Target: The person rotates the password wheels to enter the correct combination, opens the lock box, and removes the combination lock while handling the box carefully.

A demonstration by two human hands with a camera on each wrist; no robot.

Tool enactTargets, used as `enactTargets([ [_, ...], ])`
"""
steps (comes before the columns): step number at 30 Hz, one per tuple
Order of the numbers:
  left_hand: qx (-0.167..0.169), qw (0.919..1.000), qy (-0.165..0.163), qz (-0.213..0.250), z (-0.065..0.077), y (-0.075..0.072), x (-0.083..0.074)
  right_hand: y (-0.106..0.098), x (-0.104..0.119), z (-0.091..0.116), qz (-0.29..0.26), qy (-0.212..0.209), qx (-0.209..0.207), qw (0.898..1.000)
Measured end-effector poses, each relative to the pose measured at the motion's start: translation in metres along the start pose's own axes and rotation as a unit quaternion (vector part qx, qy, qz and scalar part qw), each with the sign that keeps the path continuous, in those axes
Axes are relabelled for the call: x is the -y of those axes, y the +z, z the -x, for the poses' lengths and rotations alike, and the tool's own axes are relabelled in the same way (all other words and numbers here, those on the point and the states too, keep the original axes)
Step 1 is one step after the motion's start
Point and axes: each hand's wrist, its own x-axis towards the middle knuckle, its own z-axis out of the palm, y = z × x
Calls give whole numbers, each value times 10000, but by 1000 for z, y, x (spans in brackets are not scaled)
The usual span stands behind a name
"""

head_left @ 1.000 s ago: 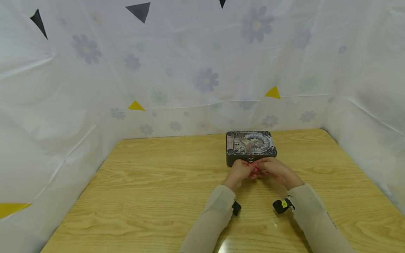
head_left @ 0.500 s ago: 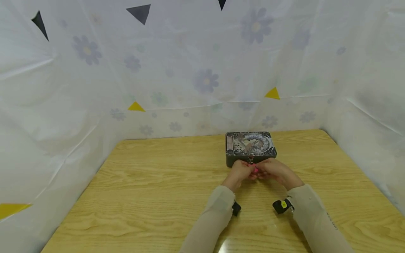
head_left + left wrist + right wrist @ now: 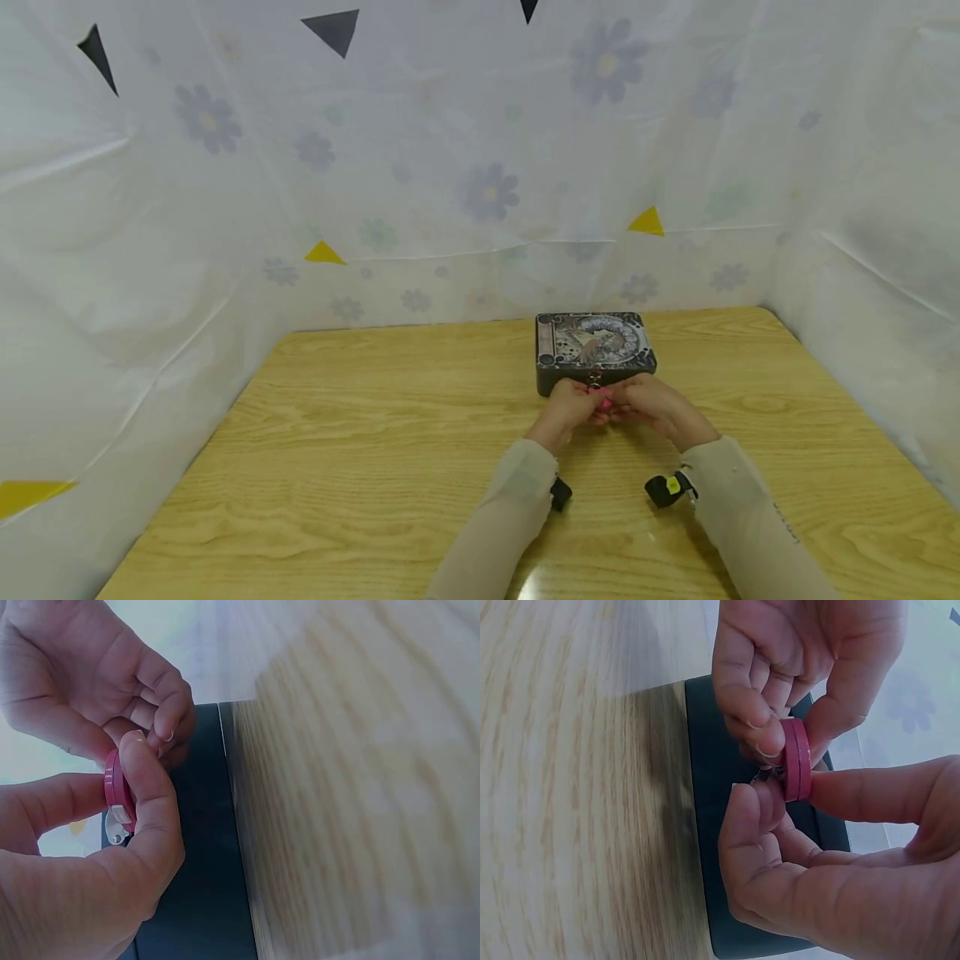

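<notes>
A small pink padlock (image 3: pixel 602 402) hangs by its metal shackle at the front clasp of a dark tin box (image 3: pixel 597 340) with an ornate picture lid. My left hand (image 3: pixel 567 408) pinches the padlock between thumb and forefinger. From the other side my right hand (image 3: pixel 652 402) holds it too, its thumb (image 3: pixel 870 793) on one face and its fingertips on the opposite one. Seen edge-on in the right wrist view, the padlock's round body (image 3: pixel 798 759) looks layered. A silver metal bit (image 3: pixel 115 831) shows beside it in the left wrist view. The box lid is down.
The wooden table (image 3: pixel 360 433) bears the box near its back edge. Behind it hangs a white flowered sheet (image 3: pixel 450 167), with plain white sheets at both sides. A small black camera (image 3: pixel 663 490) is strapped under the right sleeve.
Hands and box hold almost the same place. The fingers shift slightly around the pink padlock, which both hands keep gripping.
</notes>
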Motion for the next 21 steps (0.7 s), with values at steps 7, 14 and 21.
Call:
enactTargets([
  [7, -17, 10000, 8, 19, 0, 1, 1, 1, 0, 0, -149, 158, -178, 9996],
  [14, 74, 10000, 62, -8, 0, 0, 3, 0, -3, 0, -294, 269, -186, 9990],
  [21, 109, 9999, 116, -55, -1, 0, 3, -1, -2, -1, -187, 87, -30, 9998],
])
